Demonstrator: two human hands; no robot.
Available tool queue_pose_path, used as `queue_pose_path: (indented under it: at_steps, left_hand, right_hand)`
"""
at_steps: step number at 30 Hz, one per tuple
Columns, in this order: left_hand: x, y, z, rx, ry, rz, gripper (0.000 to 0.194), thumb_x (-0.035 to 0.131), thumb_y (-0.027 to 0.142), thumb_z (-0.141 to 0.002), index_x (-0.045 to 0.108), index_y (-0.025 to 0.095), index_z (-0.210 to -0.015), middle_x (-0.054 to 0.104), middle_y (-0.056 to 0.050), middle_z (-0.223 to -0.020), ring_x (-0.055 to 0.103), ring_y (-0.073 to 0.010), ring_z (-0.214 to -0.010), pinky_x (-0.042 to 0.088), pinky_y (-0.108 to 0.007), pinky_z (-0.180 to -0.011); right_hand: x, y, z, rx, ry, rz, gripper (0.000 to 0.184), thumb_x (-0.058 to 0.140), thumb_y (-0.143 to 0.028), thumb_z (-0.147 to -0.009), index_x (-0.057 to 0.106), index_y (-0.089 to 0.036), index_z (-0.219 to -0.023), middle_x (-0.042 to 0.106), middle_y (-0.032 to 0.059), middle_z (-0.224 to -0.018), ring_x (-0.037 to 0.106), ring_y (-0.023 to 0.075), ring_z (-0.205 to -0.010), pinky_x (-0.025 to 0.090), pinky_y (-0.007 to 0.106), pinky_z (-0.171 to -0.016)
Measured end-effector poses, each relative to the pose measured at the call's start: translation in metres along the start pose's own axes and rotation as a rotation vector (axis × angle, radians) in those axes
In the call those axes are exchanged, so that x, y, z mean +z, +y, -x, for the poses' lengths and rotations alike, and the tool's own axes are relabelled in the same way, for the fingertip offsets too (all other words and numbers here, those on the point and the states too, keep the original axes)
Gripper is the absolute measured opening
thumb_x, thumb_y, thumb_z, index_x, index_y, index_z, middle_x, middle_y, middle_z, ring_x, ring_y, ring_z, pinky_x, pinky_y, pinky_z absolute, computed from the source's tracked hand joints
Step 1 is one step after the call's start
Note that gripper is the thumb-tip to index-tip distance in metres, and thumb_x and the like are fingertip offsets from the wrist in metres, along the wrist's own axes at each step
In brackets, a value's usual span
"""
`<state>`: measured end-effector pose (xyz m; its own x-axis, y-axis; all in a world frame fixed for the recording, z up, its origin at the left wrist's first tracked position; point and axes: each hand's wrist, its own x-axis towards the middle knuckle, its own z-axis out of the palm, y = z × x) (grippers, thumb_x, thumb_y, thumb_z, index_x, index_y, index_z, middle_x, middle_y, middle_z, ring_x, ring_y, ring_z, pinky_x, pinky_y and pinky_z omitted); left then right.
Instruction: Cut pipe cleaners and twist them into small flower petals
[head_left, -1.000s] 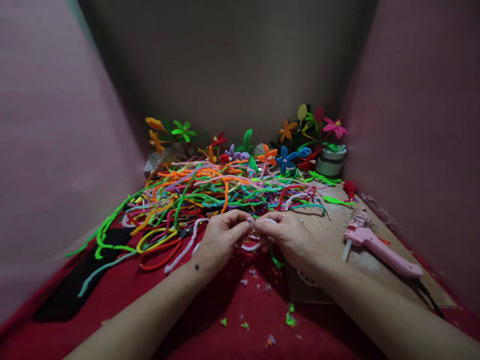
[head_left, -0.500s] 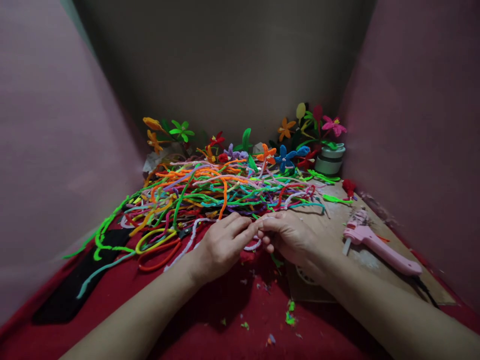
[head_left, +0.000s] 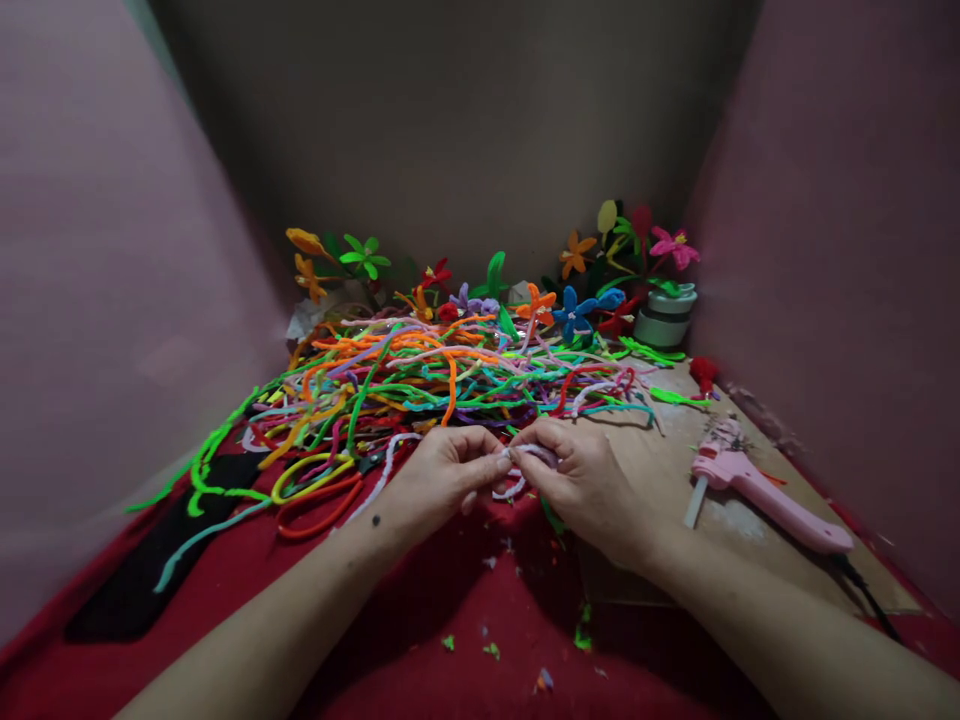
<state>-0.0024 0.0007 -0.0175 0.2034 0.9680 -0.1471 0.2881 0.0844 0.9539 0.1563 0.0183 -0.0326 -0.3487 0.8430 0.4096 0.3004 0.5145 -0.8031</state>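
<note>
A pale lilac pipe cleaner is pinched between my two hands, its loop curving below the fingertips. My left hand closes thumb and forefinger on it. Fingertip to fingertip with the left, my right hand pinches the same strand, part of which crosses behind the right thumb. The exact spot where the fingers meet is small and partly covered. Just beyond the hands lies a thick heap of coloured pipe cleaners. Another pale strand runs past my left wrist.
Scissors with yellow and red handles lie left, near a black flat piece. At right, a pink glue gun rests on a brown board. Pipe-cleaner flowers and a pale green pot stand behind. Scraps dot the red cloth.
Both hands have rolled so the thumbs show more on top, fingertips meeting around the pale pipe cleaner. More of its loop is visible between them. The view has shifted slightly.
</note>
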Motion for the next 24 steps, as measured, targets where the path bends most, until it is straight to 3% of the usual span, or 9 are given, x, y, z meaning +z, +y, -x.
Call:
queue_pose_path:
  at_steps: [2, 4, 8, 11, 13, 15, 18, 21, 24]
  left_hand:
    - [0.000, 0.000, 0.001, 0.129, 0.041, -0.212, 0.024, 0.052, 0.034, -0.078, 0.055, 0.014, -0.066, 0.050, 0.003, -0.053, 0.041, -0.0075, -0.046, 0.030, -0.019, -0.044]
    - [0.000, -0.001, 0.004, 0.360, 0.122, -0.573, 0.021, 0.047, 0.026, -0.081, 0.055, 0.015, -0.065, 0.052, 0.002, -0.056, 0.043, -0.0089, -0.050, 0.031, -0.021, -0.048]
    - [0.002, -0.003, 0.009, 0.846, 0.258, -1.306, 0.022, 0.039, 0.014, -0.084, 0.056, 0.015, -0.071, 0.056, -0.004, -0.064, 0.047, -0.0146, -0.059, 0.033, -0.027, -0.055]
    - [0.001, -0.006, 0.011, 1.046, 0.309, -1.459, 0.020, 0.040, 0.017, -0.086, 0.057, 0.015, -0.077, 0.057, -0.005, -0.067, 0.049, -0.0163, -0.063, 0.036, -0.030, -0.059]
    - [-0.001, -0.010, 0.010, 1.073, 0.312, -1.400, 0.018, 0.041, 0.018, -0.086, 0.058, 0.015, -0.080, 0.059, -0.006, -0.070, 0.051, -0.0160, -0.066, 0.038, -0.030, -0.063]
    - [-0.004, -0.012, 0.007, 0.998, 0.316, -1.214, 0.016, 0.043, 0.018, -0.085, 0.058, 0.015, -0.083, 0.060, -0.005, -0.072, 0.051, -0.0153, -0.068, 0.039, -0.029, -0.066]
    - [-0.008, -0.011, 0.003, 0.644, 0.292, -0.692, 0.013, 0.047, 0.019, -0.082, 0.059, 0.016, -0.087, 0.061, -0.005, -0.078, 0.054, -0.0138, -0.071, 0.042, -0.027, -0.068]
    - [-0.011, -0.007, 0.000, 0.193, 0.060, -0.092, 0.017, 0.050, 0.027, -0.081, 0.061, 0.015, -0.088, 0.062, -0.003, -0.073, 0.054, -0.0106, -0.059, 0.043, -0.022, -0.056]
    - [-0.014, -0.009, -0.002, -0.059, -0.226, 0.350, 0.029, 0.050, 0.037, -0.082, 0.062, 0.011, -0.078, 0.063, -0.005, -0.064, 0.052, -0.0094, -0.046, 0.040, -0.019, -0.042]
  right_hand:
    - [0.000, -0.002, 0.000, -0.027, 0.003, 0.028, 0.013, 0.051, -0.015, -0.075, 0.062, -0.018, -0.068, 0.061, 0.0007, -0.064, 0.052, 0.0125, -0.060, 0.036, 0.023, -0.057]
    - [-0.001, -0.003, -0.001, 0.027, -0.009, -0.011, 0.014, 0.052, -0.016, -0.073, 0.062, -0.018, -0.065, 0.058, -0.0005, -0.058, 0.050, 0.0120, -0.056, 0.035, 0.023, -0.054]
    - [-0.001, 0.000, -0.008, 0.361, -0.111, -0.363, 0.010, 0.054, -0.018, -0.066, 0.059, -0.016, -0.058, 0.048, -0.0036, -0.048, 0.040, 0.0087, -0.045, 0.030, 0.022, -0.044]
    - [-0.001, 0.005, -0.012, 0.661, -0.254, -0.767, 0.008, 0.057, -0.019, -0.060, 0.054, -0.015, -0.053, 0.046, -0.0037, -0.047, 0.036, 0.0066, -0.039, 0.026, 0.020, -0.036]
    - [-0.001, 0.007, -0.014, 0.800, -0.322, -0.926, 0.010, 0.058, -0.018, -0.058, 0.053, -0.014, -0.051, 0.045, -0.0034, -0.047, 0.035, 0.0055, -0.038, 0.025, 0.018, -0.034]
    - [-0.003, 0.006, -0.015, 0.799, -0.316, -0.938, 0.009, 0.059, -0.017, -0.058, 0.054, -0.013, -0.051, 0.047, -0.0030, -0.047, 0.036, 0.0055, -0.038, 0.026, 0.018, -0.034]
    - [-0.007, 0.000, -0.014, 0.604, -0.230, -0.752, 0.006, 0.061, -0.017, -0.060, 0.059, -0.013, -0.056, 0.050, -0.0027, -0.047, 0.041, 0.0064, -0.041, 0.030, 0.020, -0.039]
    - [-0.013, -0.008, -0.013, 0.420, -0.211, -0.537, 0.007, 0.061, -0.019, -0.064, 0.063, -0.013, -0.062, 0.052, -0.0035, -0.049, 0.042, 0.0062, -0.045, 0.032, 0.020, -0.045]
    - [-0.017, -0.014, -0.011, 0.279, -0.259, -0.386, 0.009, 0.057, -0.018, -0.070, 0.064, -0.013, -0.067, 0.057, -0.0025, -0.055, 0.046, 0.0072, -0.048, 0.034, 0.019, -0.048]
